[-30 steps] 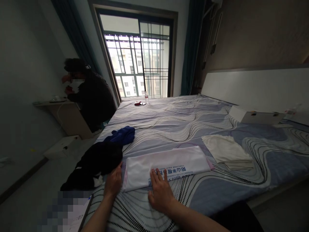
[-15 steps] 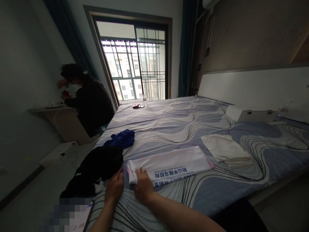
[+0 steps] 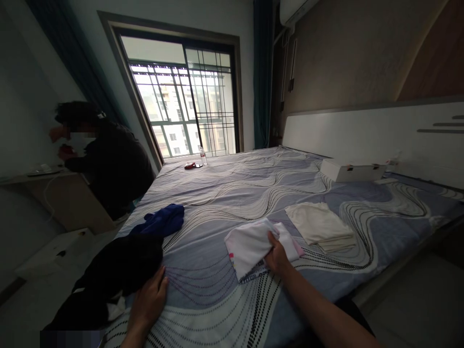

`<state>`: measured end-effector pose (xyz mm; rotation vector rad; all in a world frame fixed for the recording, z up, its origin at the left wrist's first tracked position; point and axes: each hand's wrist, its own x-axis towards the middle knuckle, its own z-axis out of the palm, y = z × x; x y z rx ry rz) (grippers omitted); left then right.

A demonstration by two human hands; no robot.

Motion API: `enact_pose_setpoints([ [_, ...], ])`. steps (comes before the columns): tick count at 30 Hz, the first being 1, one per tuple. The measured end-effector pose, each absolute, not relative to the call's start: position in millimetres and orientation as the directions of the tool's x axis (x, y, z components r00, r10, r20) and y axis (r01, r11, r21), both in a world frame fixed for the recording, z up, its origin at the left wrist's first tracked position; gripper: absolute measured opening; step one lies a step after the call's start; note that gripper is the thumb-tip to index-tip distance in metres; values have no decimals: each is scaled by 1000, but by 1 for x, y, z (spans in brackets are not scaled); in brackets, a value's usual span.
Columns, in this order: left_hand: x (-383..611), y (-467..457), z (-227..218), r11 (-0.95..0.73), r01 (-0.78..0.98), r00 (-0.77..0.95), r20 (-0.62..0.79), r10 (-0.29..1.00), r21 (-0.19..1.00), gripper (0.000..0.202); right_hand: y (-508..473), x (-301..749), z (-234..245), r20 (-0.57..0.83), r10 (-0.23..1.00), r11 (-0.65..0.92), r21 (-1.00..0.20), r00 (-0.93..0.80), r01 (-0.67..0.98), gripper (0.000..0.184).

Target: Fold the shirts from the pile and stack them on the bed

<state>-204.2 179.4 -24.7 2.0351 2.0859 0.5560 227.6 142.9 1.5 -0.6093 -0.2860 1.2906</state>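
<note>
Left end of the white printed fabric garment (image 3: 248, 246) has swung rightward over its body since the earlier frame. Folding appears partly done: blue lettering (image 3: 253, 275) mostly covered, pink-edged right end exposed, layers unaligned. Right hand (image 3: 277, 256) pinches the upper layer on the grey patterned bedsheet (image 3: 203, 263); left hand (image 3: 149, 296), fingers extended, lies well left of the garment.

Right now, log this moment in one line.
left hand: open, beside black clothing; right hand: gripping white cloth; white cloth: folded over, on bedsheet; cream cloth: folded
</note>
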Motion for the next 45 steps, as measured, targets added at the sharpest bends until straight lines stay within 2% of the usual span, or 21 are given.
enact_pose_setpoints([
  [4,-206,181,-23,3,933,-49,118,992,361,62,131,291,-8,-175,888,229,-632,424,-740,39],
  [8,-198,179,-16,7,955,-44,118,992,297,66,119,307,-26,-192,872,242,-630,450,-738,46],
  [11,-165,167,-10,17,968,-75,227,971,249,72,119,304,-31,-206,849,262,-635,486,-727,50],
  [13,-124,151,-9,-57,961,-40,339,940,271,77,123,303,-31,-220,837,266,-636,501,-724,52],
  [14,-99,140,-10,-150,941,30,368,929,303,76,124,303,-31,-224,837,263,-635,500,-726,51],
  [17,-18,109,-14,-421,834,281,381,881,358,74,127,304,-32,-233,837,248,-645,495,-723,48],
  [19,30,94,-17,-475,807,342,379,860,350,77,127,306,-34,-229,840,242,-652,491,-718,48],
  [21,64,86,-18,-462,825,327,393,860,325,72,127,307,-36,-222,845,241,-655,487,-716,49],
  [25,89,90,-17,-357,881,227,386,894,310,50,128,308,-37,-208,850,237,-669,484,-704,47],
  [31,75,104,-18,-307,857,167,341,925,415,54,121,290,-34,-176,834,250,-725,522,-642,48],
  [35,45,97,-22,-248,833,40,393,919,494,56,100,249,-40,-126,896,173,-786,427,-594,49],
  [40,-21,62,-25,-149,882,-73,441,895,447,58,67,191,-38,-42,956,101,-884,291,-456,53],
  [43,-56,40,-26,-99,908,-90,421,903,407,55,57,176,-29,-106,971,11,-877,216,-481,50],
  [45,-71,31,-26,-91,916,-71,383,921,390,50,57,177,-26,-183,957,-43,-859,228,-510,47],
])
